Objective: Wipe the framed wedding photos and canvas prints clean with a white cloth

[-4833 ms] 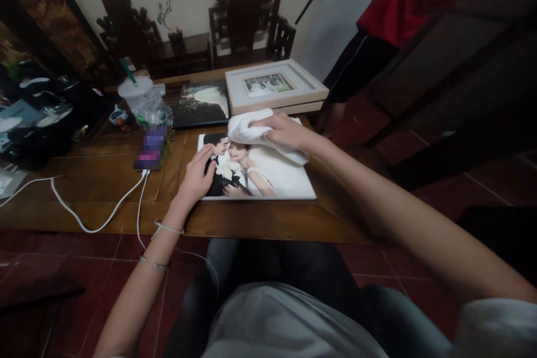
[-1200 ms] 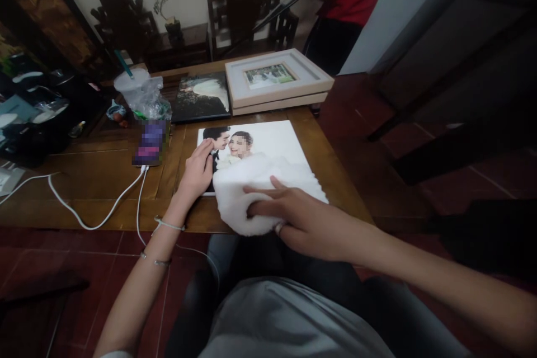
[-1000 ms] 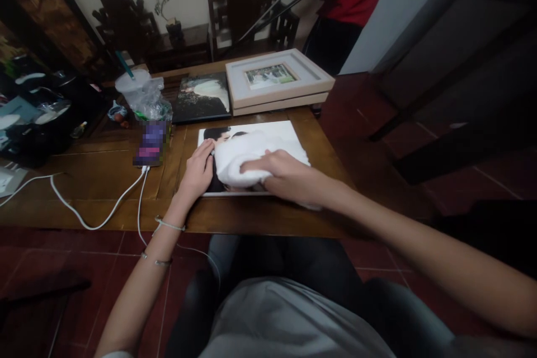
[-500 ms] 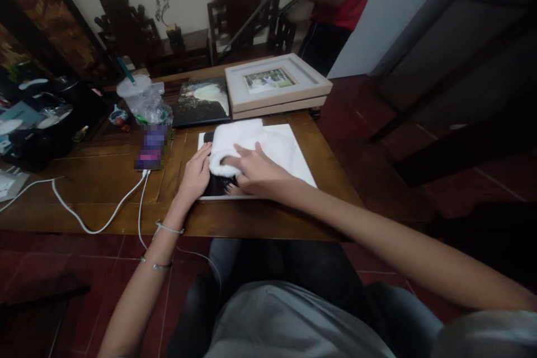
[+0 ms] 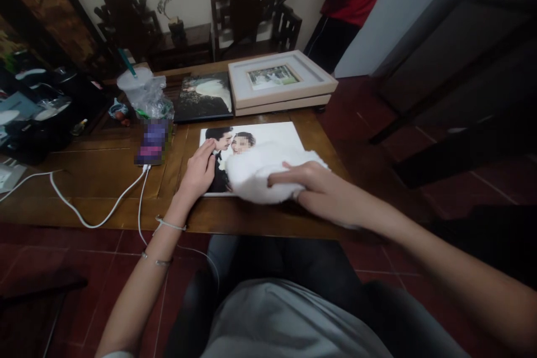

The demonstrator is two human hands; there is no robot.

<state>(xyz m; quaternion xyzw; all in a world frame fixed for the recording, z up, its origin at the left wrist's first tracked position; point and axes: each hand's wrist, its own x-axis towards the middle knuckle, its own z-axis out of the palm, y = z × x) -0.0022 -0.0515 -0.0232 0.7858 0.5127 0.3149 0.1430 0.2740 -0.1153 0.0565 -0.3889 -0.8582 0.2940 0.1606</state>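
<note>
One white fluffy cloth, clasped in the right hand, sits lower right, previously upper left, on the rectangular white photo panel. Left hand, extended and grasping nothing, lies along the panel's left edge. Brown wooden table borders its front and right.

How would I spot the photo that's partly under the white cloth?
Find the brown wooden table and go to its near edge. There the white-edged photo panel lies flat, the left hand on one side and the white cloth, held by the right hand, partly covering it. Unlike the dark print and pale framed picture behind it, it shows a close-up couple against white.
</note>
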